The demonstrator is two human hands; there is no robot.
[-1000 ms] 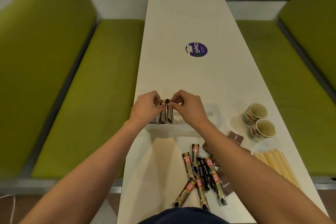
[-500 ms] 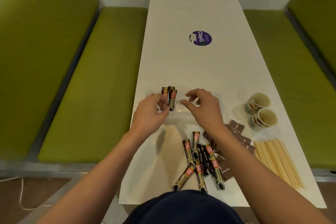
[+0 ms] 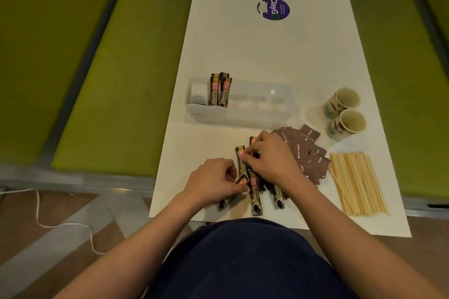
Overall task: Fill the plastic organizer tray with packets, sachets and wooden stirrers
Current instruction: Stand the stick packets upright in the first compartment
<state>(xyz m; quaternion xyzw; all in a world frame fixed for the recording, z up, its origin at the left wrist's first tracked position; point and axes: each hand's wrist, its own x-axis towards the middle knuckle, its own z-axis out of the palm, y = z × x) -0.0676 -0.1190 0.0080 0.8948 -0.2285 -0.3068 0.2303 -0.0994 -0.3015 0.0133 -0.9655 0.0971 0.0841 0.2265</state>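
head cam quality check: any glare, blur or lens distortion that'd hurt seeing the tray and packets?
Head view: light soft and even, faint shadows beside the paper cups; one small glare spot on the clear organizer tray, its walls almost lost against the white table; mild blur on the left hand and right hand over the coffee sticks; wide-angle stretch at frame edges; sachets print legible.

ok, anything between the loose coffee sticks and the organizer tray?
Nothing visible: only bare table between the coffee sticks and the tray. Off to the right sit sugar sachets, stirrers and cups. The left hand and right hand each pinch one.
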